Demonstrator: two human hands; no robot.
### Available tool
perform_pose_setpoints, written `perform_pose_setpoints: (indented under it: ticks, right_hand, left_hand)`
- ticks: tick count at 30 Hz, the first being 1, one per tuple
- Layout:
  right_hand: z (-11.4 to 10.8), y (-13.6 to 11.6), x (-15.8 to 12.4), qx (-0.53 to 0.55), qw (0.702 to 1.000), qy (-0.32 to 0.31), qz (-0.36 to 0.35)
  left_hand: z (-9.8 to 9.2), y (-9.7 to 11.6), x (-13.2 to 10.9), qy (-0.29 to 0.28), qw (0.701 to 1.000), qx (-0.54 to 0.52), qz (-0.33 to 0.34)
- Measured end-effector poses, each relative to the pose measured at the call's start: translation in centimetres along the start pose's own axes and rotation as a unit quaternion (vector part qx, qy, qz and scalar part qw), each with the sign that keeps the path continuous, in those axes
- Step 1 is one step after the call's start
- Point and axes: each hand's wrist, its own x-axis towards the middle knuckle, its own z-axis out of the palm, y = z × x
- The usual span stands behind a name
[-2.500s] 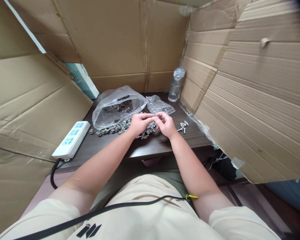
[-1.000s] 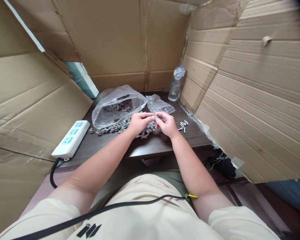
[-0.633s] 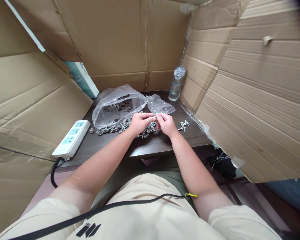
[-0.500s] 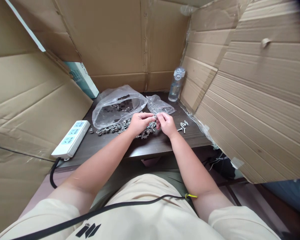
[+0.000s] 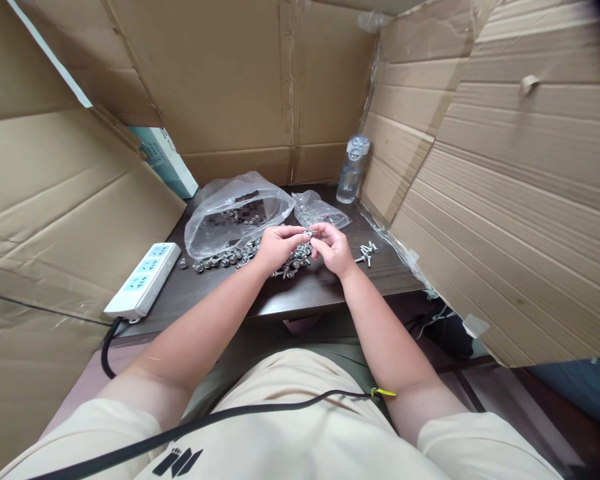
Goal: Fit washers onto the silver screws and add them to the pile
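Note:
My left hand [image 5: 280,247] pinches one end of a small silvery screw [image 5: 309,233] between thumb and fingertips. Facing it, my right hand [image 5: 333,249] has its thumb and forefinger closed at the screw's other end. Both hands are held just above a loose pile of metal screws and nuts [image 5: 230,255] on the dark table. Part of the pile is hidden behind my left hand. To the right of my right hand lies a small group of screws [image 5: 367,253].
A large clear plastic bag [image 5: 205,223] lies open behind the pile, with nuts inside. Beside it rests a smaller plastic bag [image 5: 317,208]. A water bottle [image 5: 352,170] stands at the back right, a white power strip [image 5: 144,280] at the left. Cardboard walls [image 5: 230,80] surround the table [image 5: 290,297].
My right thumb and fingers have shifted around the screw, which now shows more plainly between the fingertips. My left hand stays nearly in place.

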Motion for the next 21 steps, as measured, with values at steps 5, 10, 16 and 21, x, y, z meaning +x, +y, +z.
perform_pose_setpoints:
  ticks: [5,10,16,21]
  right_hand:
    - [0.07,0.01,0.06,-0.009,1.0,0.01,0.01]
    - [-0.02,0.17,0.18,-0.02,1.0,0.004,0.016]
    - [-0.16,0.0,0.11,-0.048,0.998,-0.019,0.022]
    - [-0.03,0.38,0.27,-0.049,0.998,-0.011,0.032]
  left_hand:
    - [-0.02,0.0,0.01,0.0,1.0,-0.003,-0.001]
    - [-0.02,-0.02,-0.01,-0.002,1.0,0.006,0.002]
    - [0.0,0.04,-0.05,-0.009,1.0,0.016,0.007]
    - [0.23,0.15,-0.22,-0.024,0.999,0.02,0.008]
